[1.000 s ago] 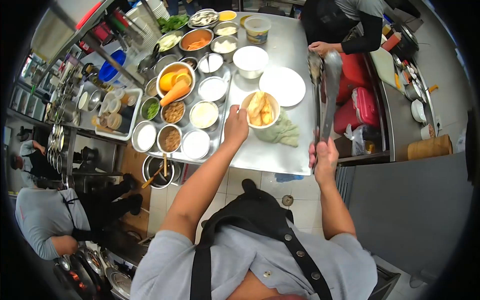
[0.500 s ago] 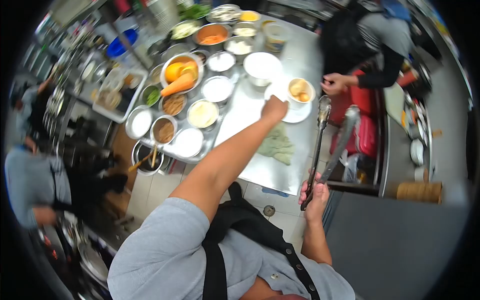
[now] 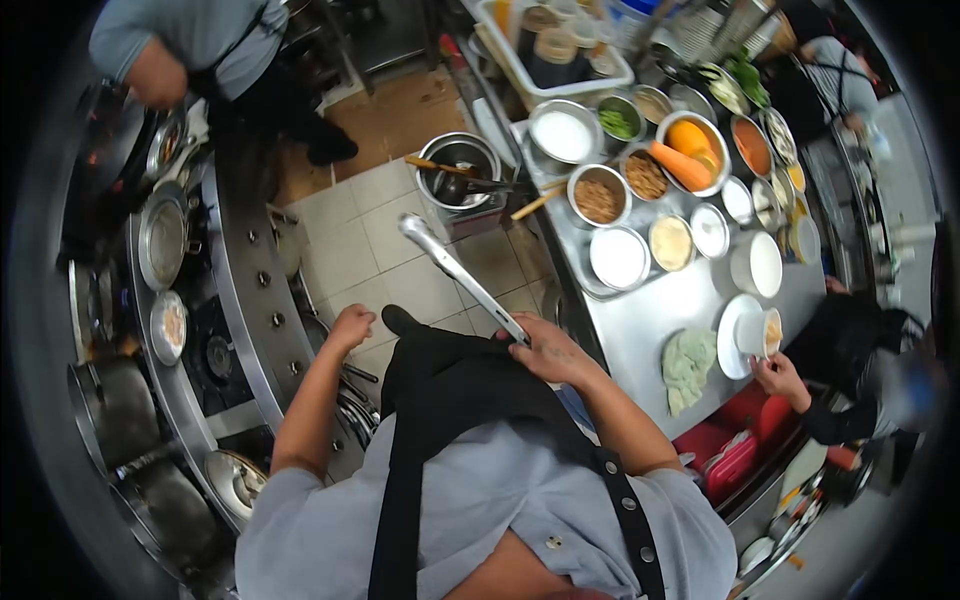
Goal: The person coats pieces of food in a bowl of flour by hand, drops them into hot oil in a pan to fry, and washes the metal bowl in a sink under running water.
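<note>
Off the long edge of the bench [image 3: 640, 325], the right hand [image 3: 545, 348] is clamped around the handle end of the metal tongs [image 3: 462, 275], which point away from the bench over the tiled floor [image 3: 345, 235]. The left hand [image 3: 352, 328], farther from the bench, is curled into a loose fist near the stove [image 3: 245, 260]. A green cloth [image 3: 688, 368] and a white plate [image 3: 731, 345] bearing a bowl [image 3: 749, 334] lie on the bench, with a co-worker's hand [image 3: 780, 380] beside the plate.

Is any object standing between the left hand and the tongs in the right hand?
Nothing visible stands between the left hand and the tongs in the right hand; only tiled floor and a dark shoe show beneath the gap.
</note>
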The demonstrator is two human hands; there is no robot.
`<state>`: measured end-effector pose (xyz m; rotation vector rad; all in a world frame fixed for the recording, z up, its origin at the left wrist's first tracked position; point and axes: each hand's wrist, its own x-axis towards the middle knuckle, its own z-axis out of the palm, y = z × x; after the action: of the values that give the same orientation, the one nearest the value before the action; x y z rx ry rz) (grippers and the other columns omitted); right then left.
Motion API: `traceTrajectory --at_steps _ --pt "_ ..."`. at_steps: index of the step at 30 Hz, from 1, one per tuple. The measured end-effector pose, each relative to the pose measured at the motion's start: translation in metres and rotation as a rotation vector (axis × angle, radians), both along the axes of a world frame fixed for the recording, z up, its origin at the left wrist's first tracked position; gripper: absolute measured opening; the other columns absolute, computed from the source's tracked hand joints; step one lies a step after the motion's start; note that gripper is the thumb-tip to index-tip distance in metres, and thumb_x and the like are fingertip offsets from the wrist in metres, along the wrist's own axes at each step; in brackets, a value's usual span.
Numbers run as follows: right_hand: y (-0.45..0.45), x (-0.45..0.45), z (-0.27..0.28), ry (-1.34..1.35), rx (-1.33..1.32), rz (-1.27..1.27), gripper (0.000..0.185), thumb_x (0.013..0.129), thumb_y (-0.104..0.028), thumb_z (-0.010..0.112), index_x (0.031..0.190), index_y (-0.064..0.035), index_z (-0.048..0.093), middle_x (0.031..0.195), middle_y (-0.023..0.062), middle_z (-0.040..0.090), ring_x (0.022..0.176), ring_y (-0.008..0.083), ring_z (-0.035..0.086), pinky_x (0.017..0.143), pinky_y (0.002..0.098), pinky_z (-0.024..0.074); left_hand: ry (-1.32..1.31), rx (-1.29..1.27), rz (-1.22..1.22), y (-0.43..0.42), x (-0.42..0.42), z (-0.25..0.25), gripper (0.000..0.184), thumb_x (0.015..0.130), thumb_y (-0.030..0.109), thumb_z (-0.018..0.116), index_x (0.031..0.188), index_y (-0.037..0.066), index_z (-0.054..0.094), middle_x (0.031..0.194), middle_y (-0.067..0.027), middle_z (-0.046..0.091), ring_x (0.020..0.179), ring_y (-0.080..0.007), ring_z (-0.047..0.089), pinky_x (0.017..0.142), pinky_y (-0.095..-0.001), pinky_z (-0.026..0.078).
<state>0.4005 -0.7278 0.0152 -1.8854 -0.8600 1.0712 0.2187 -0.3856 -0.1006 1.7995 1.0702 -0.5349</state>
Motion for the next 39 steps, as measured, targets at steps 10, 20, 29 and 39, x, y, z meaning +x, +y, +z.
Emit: traceTrajectory --at_steps 10,20,29,39 --pt "0.053 0.031 -0.216 0.380 -0.361 -1.029 0.012 0.082 -0.007 0.049 0.094 -0.0077 0.047 0.083 0.0068 0.057 0.059 0.0203 0.061 0.041 0.0315 0.0492 0.196 -0.319 0.783 -0.016 -0.176 -0.092 0.017 0.079 0.020 0.050 0.074 0.005 0.054 0.057 -0.0069 0.053 0.041 -0.0170 0.049 0.035 -0.0302 0.038" --pt "0.096 0.225 -0.332 0.349 -0.136 -0.992 0.017 0.079 -0.013 0.052 0.085 0.0029 0.056 0.076 0.0121 0.058 0.063 0.0220 0.059 0.052 0.0291 0.0525 0.040 -0.008 0.890 -0.033 -0.252 -0.091 0.025 0.077 0.022 0.053 0.061 0.003 0.055 0.050 -0.0082 0.053 0.036 -0.0182 0.049 0.035 -0.0326 0.039" --pt "0.109 0.225 -0.366 -0.019 -0.078 -0.895 0.031 0.078 -0.015 0.053 0.102 0.0046 0.055 0.097 0.0125 0.057 0.083 0.0229 0.056 0.069 0.0343 0.0484 0.188 -0.187 0.958 -0.104 -0.250 -0.062 0.020 0.078 0.023 0.056 0.088 0.005 0.056 0.067 -0.0061 0.060 0.051 -0.0161 0.058 0.040 -0.0312 0.046" --pt "0.218 0.029 -0.234 0.472 -0.293 -0.056 0.037 0.087 -0.032 0.054 0.111 -0.0038 0.047 0.090 0.0092 0.059 0.068 0.0216 0.062 0.053 0.0314 0.0489 -0.220 -0.326 1.289 -0.005 -0.195 -0.073 0.030 0.080 0.024 0.054 0.102 0.004 0.049 0.079 -0.0087 0.058 0.054 -0.0163 0.054 0.044 -0.0317 0.047"
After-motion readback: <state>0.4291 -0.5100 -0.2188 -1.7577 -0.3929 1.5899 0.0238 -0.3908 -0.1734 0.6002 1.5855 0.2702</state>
